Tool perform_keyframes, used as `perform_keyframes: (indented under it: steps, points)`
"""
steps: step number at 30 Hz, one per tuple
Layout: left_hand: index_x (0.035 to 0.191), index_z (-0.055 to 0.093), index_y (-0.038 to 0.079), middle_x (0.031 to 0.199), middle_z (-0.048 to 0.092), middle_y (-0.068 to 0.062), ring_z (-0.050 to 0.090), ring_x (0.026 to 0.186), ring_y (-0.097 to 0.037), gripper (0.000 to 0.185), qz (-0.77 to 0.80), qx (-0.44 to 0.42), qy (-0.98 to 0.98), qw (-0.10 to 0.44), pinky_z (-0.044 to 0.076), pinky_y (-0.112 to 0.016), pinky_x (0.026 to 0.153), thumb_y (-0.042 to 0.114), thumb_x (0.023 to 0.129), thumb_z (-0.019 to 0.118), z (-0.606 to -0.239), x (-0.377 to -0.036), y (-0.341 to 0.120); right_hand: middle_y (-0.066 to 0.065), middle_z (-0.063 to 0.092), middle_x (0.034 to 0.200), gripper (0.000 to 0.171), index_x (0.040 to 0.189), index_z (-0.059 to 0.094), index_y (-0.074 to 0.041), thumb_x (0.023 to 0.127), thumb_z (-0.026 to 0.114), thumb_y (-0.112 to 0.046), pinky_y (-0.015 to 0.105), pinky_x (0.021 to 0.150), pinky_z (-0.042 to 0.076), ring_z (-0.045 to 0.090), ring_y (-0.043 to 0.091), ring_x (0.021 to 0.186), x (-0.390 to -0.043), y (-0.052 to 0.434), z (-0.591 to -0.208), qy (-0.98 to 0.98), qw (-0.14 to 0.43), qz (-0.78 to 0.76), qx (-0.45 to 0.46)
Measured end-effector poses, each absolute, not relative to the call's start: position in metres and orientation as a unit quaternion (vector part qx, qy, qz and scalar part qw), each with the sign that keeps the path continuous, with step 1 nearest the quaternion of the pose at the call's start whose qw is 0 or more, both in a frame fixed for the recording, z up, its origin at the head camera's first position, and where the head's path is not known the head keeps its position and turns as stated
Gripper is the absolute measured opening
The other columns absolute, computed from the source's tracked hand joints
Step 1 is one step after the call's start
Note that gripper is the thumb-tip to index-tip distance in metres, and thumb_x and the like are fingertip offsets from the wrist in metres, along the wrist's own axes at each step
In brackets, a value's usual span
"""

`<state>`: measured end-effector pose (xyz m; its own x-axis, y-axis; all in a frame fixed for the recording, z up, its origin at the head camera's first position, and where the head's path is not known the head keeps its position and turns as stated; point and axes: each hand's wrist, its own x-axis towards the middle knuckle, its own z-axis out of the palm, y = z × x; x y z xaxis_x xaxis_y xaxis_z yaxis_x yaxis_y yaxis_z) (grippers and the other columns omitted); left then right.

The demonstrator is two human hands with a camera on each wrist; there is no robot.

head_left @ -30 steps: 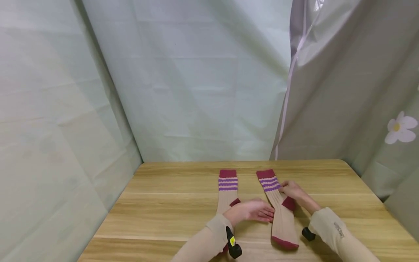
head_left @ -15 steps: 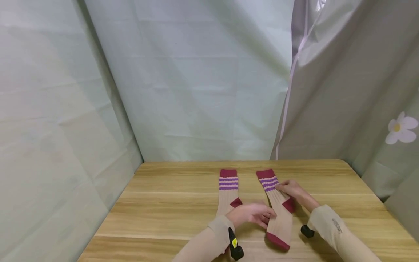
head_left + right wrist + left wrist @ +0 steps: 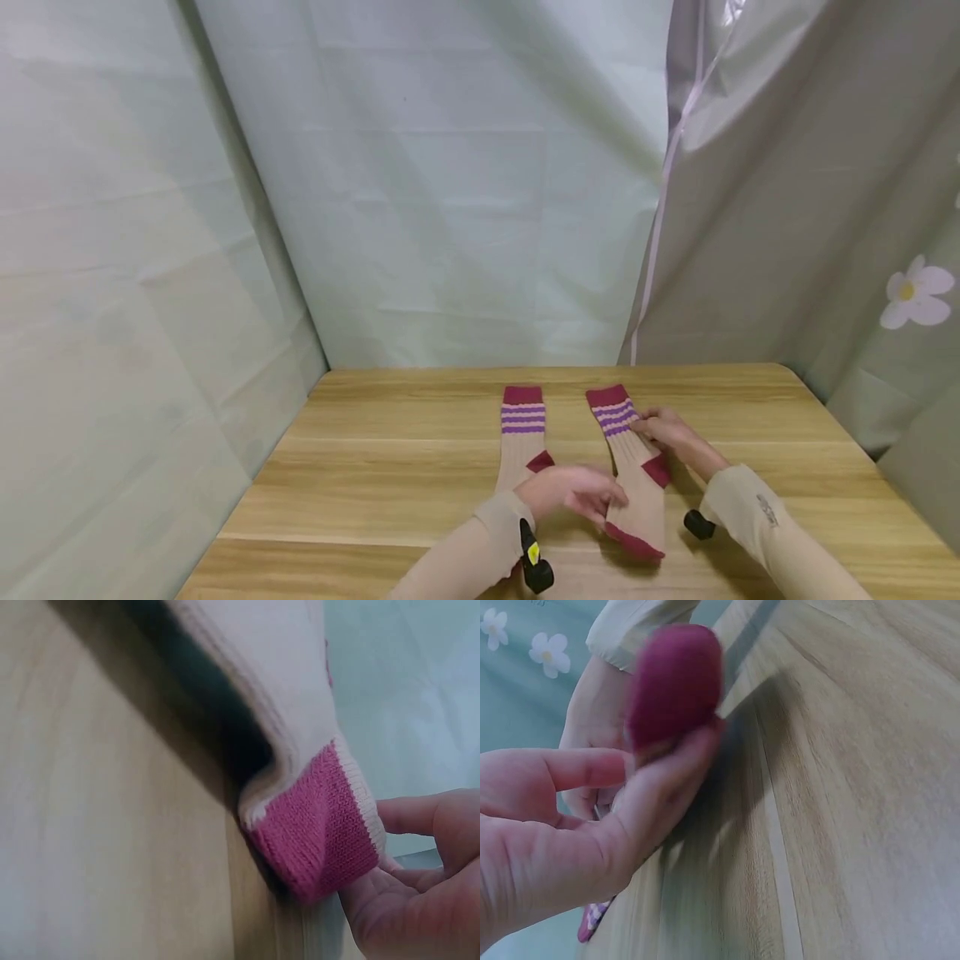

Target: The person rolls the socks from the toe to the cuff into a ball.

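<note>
Two beige ribbed socks with maroon cuffs, heels and toes and purple stripes are side by side. The left sock (image 3: pixel 517 458) lies flat, its foot mostly hidden under my left forearm. My left hand (image 3: pixel 573 490) holds the foot of the right sock (image 3: pixel 637 500) between thumb and fingers. In the left wrist view, the maroon toe (image 3: pixel 676 686) rises above those fingers, slightly blurred, off the wood. With thumb and fingers my right hand (image 3: pixel 671 435) pinches the right sock's edge by the stripes. The maroon heel (image 3: pixel 319 825) fills the middle of the right wrist view.
The socks are on a wooden table (image 3: pixel 375 467) whose far edge meets a pale hanging sheet (image 3: pixel 465 208). A grey curtain (image 3: pixel 765 250) hangs at the right. Black wrist cameras stick out below both cuffs.
The left hand has gone from straight fingers beside the right sock to gripping its foot. The toe end has moved left and risen off the table. The right hand has barely shifted.
</note>
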<state>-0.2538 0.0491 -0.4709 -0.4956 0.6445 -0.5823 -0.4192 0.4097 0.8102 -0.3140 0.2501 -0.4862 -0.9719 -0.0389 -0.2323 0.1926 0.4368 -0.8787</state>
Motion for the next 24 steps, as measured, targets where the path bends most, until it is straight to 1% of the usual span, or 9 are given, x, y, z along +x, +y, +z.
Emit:
perform_keyframes:
  steps: [3,5,6,8,10,14,18,20,24]
  points:
    - [0.087,0.057,-0.001,0.085,0.053,-0.006,0.056,0.082,-0.011,0.016,0.548,0.077,0.657,0.512,0.055,-0.028,0.088,-0.002,0.096,0.045,-0.4703,-0.2531,0.0487,0.013,0.057,0.100,0.044,0.124,0.046,0.016,0.095,0.056,-0.015,0.024,0.068,0.044,0.051,0.017,0.085,-0.3152,0.2490,-0.4851,0.842,0.113,-0.524,0.052]
    - [0.104,0.058,-0.011,0.095,0.055,-0.012,0.059,0.105,-0.022,0.018,0.558,0.066,0.642,0.522,0.044,-0.039,0.105,-0.005,0.097,0.042,-0.4705,-0.2524,0.0486,0.011,0.056,0.099,0.046,0.126,0.046,0.016,0.096,0.056,-0.018,0.024,0.067,0.043,0.049,0.017,0.085,-0.3168,0.2481,-0.4854,0.842,0.115,-0.524,0.058]
    - [0.113,0.056,-0.015,0.098,0.055,-0.014,0.056,0.114,-0.026,0.023,0.561,0.060,0.638,0.524,0.037,-0.044,0.109,-0.006,0.097,0.042,-0.4706,-0.2521,0.0486,0.010,0.055,0.099,0.047,0.127,0.047,0.015,0.096,0.057,-0.019,0.024,0.067,0.042,0.049,0.017,0.085,-0.3175,0.2477,-0.4856,0.843,0.115,-0.521,0.062]
    - [0.126,0.047,-0.020,0.101,0.055,-0.016,0.046,0.129,-0.032,0.032,0.562,0.051,0.634,0.529,0.034,-0.045,0.111,-0.007,0.098,0.040,-0.4711,-0.2518,0.0481,0.010,0.054,0.097,0.050,0.128,0.046,0.016,0.096,0.058,-0.020,0.025,0.066,0.041,0.048,0.017,0.084,-0.3185,0.2469,-0.4857,0.845,0.116,-0.517,0.064]
    - [0.130,0.042,-0.022,0.097,0.054,-0.013,0.042,0.132,-0.032,0.035,0.554,0.051,0.637,0.534,0.033,-0.044,0.112,-0.007,0.098,0.039,-0.4720,-0.2522,0.0475,0.011,0.055,0.098,0.050,0.130,0.046,0.016,0.096,0.058,-0.019,0.025,0.067,0.041,0.048,0.017,0.084,-0.3197,0.2463,-0.4864,0.845,0.116,-0.517,0.066]
    - [0.124,0.048,-0.021,0.085,0.055,-0.009,0.059,0.107,-0.025,0.030,0.545,0.078,0.649,0.526,0.035,-0.046,0.110,-0.009,0.096,0.041,-0.4731,-0.2530,0.0456,0.016,0.058,0.105,0.051,0.134,0.043,0.013,0.095,0.057,-0.017,0.025,0.068,0.041,0.050,0.019,0.086,-0.3214,0.2451,-0.4876,0.849,0.108,-0.514,0.064]
    - [0.094,0.058,-0.010,0.077,0.058,-0.007,0.058,0.074,-0.014,0.014,0.545,0.094,0.656,0.514,0.036,-0.048,0.107,-0.012,0.093,0.044,-0.4743,-0.2541,0.0436,0.019,0.060,0.108,0.052,0.136,0.042,0.011,0.095,0.058,-0.017,0.025,0.068,0.041,0.051,0.018,0.086,-0.3216,0.2435,-0.4890,0.849,0.098,-0.516,0.061]
    - [0.084,0.056,-0.004,0.075,0.059,-0.007,0.057,0.069,-0.013,0.017,0.547,0.093,0.654,0.514,0.037,-0.049,0.107,-0.012,0.093,0.045,-0.4747,-0.2545,0.0430,0.020,0.061,0.110,0.052,0.137,0.041,0.009,0.095,0.058,-0.018,0.025,0.068,0.041,0.052,0.018,0.085,-0.3214,0.2433,-0.4900,0.847,0.095,-0.520,0.059]
    - [0.081,0.057,-0.003,0.075,0.059,-0.007,0.058,0.072,-0.013,0.019,0.551,0.087,0.652,0.513,0.037,-0.048,0.106,-0.011,0.094,0.046,-0.4733,-0.2549,0.0406,0.020,0.063,0.107,0.051,0.137,0.041,0.008,0.095,0.057,-0.017,0.024,0.065,0.042,0.054,0.014,0.080,-0.3218,0.2424,-0.4914,0.835,0.089,-0.541,0.050]
